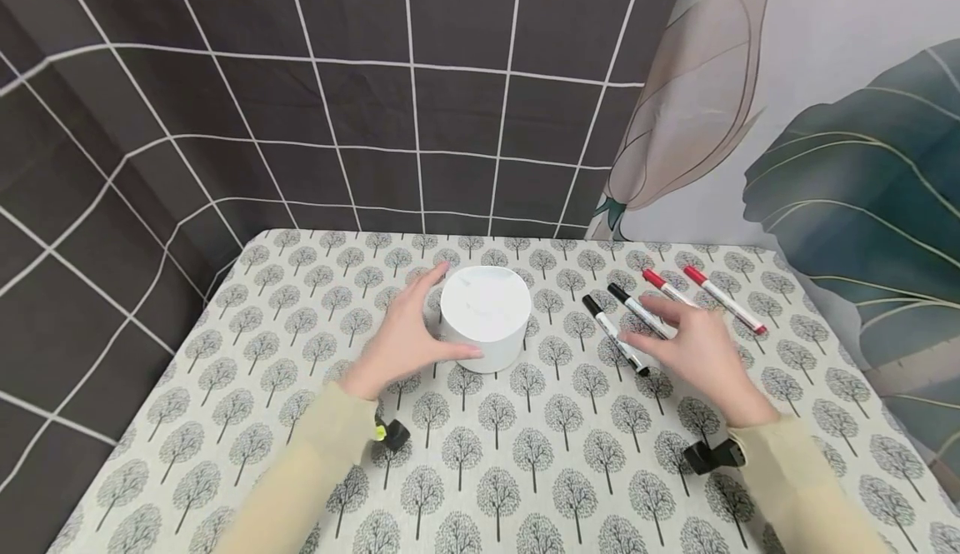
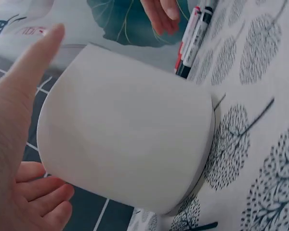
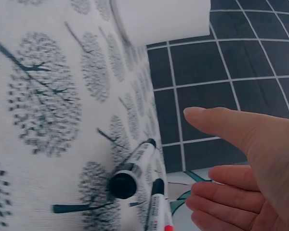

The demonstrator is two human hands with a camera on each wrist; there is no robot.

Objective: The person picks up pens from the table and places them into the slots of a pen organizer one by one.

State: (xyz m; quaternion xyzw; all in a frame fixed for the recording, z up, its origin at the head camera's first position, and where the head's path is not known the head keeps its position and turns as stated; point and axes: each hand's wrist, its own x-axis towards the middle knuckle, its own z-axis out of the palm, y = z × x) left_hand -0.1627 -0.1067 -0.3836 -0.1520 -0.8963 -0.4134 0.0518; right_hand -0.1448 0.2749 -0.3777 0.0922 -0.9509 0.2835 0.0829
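Note:
A white round container (image 1: 486, 312) stands upright on the table. My left hand (image 1: 405, 333) is spread around its left side, thumb in front and fingers behind. In the left wrist view, a gap shows between the palm and the container (image 2: 125, 130); whether the fingertips touch it I cannot tell. My right hand (image 1: 699, 352) hovers over the markers with fingers loosely bent and thumb apart. Under and beside it lie two black-capped markers, a nearer one (image 1: 613, 333) and a farther one (image 1: 639, 309). A red-capped marker (image 1: 671, 288) is partly hidden behind that hand.
Another red-capped marker (image 1: 726, 301) lies farthest right. A tree-patterned cloth (image 1: 495, 454) covers the table. Behind it hang a dark grid-patterned curtain (image 1: 360, 104) and, at right, a pale floral sheet (image 1: 825, 21).

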